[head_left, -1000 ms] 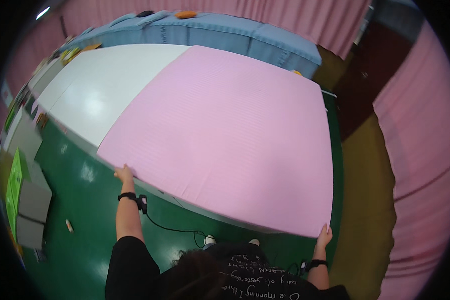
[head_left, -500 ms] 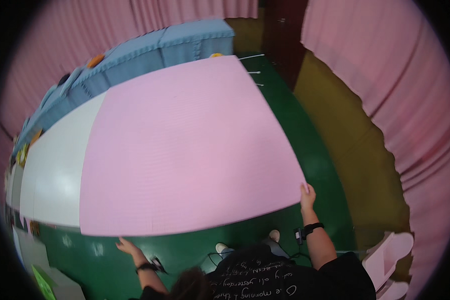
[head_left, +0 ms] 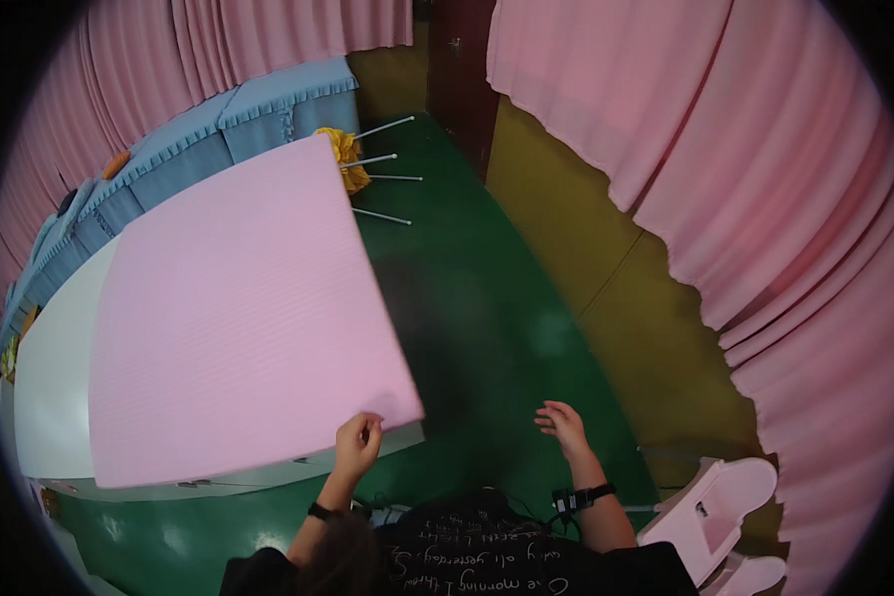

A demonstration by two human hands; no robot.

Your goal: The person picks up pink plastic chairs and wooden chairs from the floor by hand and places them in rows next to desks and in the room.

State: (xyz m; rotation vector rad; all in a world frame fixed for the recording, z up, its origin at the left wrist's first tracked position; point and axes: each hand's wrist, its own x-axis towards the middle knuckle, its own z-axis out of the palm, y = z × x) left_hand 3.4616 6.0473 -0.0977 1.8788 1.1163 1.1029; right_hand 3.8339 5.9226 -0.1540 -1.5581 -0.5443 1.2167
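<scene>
Pink pleated curtains (head_left: 765,179) hang round a room with a glossy green floor (head_left: 487,328) that gives way to an olive strip on the right. On the left lies a large pink corrugated plastic sheet (head_left: 238,318), flat and finely ribbed, resting on a wide white board (head_left: 55,387) of the same thin, stiff kind. Beyond them a blue skirted table (head_left: 219,129) runs along the far left, with a yellow flower-like bundle and thin white rods (head_left: 368,169) at the sheet's far corner.

Compared with half a second ago, the hold has changed. The left hand (head_left: 358,444) now pinches the sheet's near right corner, fingers closed on its edge, where earlier it gripped the near left edge. The right hand (head_left: 566,427) has let go of the right edge and hangs free over the green floor, fingers loosely spread and holding nothing. The view has also swung right, so the sheet sits far to the left. Judging from this, the sheet is controlled by 1 hand at 1 corner only, so it looks free to pivot or slide.

A pale pink moulded plastic piece (head_left: 710,507) stands at the near right.
</scene>
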